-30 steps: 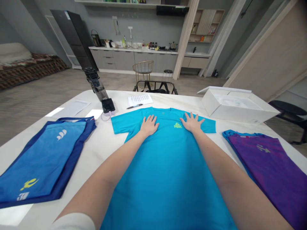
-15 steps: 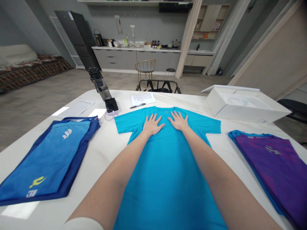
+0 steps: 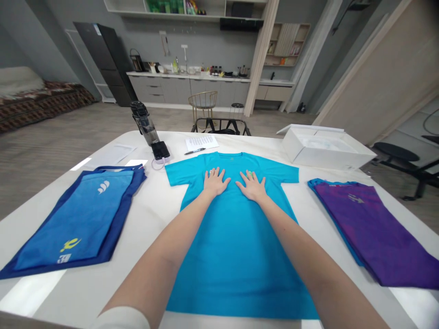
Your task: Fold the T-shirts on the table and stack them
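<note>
A bright blue T-shirt (image 3: pixel 236 256) lies spread out on the white table (image 3: pixel 147 228), collar at the far side and hem near the front edge. My left hand (image 3: pixel 216 183) rests flat on the left chest of the shirt, fingers spread. Across from it, my right hand (image 3: pixel 252 186) presses flat on the right chest, its fingers also apart. Small prints on the chest peek out at the fingertips, mostly covered. Neither hand grips the cloth.
Folded blue shirts (image 3: pixel 78 214) lie at left, folded purple and blue shirts (image 3: pixel 370 228) at right. Behind are an open white box (image 3: pixel 325 153), a printed sheet (image 3: pixel 202 142), a pen (image 3: pixel 195 151), a clear bottle (image 3: pixel 146 125) and a phone (image 3: pixel 160 150).
Both hands have slid slightly down the shirt, away from the collar toward me, uncovering bits of the chest prints. The camera view has shifted, so the shirt's hem now shows.
</note>
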Available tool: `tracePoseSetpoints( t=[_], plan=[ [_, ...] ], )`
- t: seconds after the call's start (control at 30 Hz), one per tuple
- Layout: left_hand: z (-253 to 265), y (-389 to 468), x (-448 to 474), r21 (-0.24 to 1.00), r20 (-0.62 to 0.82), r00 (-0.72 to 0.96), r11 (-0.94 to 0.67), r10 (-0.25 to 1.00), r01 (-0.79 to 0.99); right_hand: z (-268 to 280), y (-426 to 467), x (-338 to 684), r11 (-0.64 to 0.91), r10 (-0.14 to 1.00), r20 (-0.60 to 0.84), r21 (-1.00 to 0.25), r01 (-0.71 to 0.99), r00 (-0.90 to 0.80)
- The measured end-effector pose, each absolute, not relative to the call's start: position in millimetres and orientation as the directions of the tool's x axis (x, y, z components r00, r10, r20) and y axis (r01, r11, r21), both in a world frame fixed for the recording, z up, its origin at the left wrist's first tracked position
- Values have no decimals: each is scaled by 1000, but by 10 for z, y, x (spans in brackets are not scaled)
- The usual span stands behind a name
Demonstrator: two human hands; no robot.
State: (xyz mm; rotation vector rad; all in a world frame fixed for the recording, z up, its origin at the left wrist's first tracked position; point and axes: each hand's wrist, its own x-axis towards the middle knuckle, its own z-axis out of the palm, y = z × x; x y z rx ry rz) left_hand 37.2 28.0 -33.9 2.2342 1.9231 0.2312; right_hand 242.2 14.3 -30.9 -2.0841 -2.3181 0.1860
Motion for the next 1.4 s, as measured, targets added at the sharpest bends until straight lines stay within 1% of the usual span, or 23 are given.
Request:
tracePoseSetpoints(
  t=[0.17,0.23,0.3,0.43,0.6,1.17,1.4],
  plan=[
    [-284,-211,436,196,103,131,-150,986,969,-286,-288,2375,112,992,-50,-118,987,-118],
    [-265,-430,441,173,157,159,-185,975,967,-278,-464,2368,108,992,-51,-121,987,-114],
    [-255,-643,425,158,180,197,-226,964,961,-267,-639,2368,100,993,-49,-117,988,-107],
    [-286,-1008,342,162,120,229,-247,966,955,-250,-984,2384,98,993,-62,-105,990,-104],
    [-367,-1367,211,189,44,261,-265,964,946,-294,-1380,2428,104,992,-51,-122,987,-111],
    [-439,-2527,-147,214,76,279,-289,957,933,-421,-2505,2598,132,991,44,-141,981,-127],
    [-436,-2886,-383,214,96,278,-293,956,932,-425,-2800,2820,42,999,23,-167,985,-38]
  ],
)
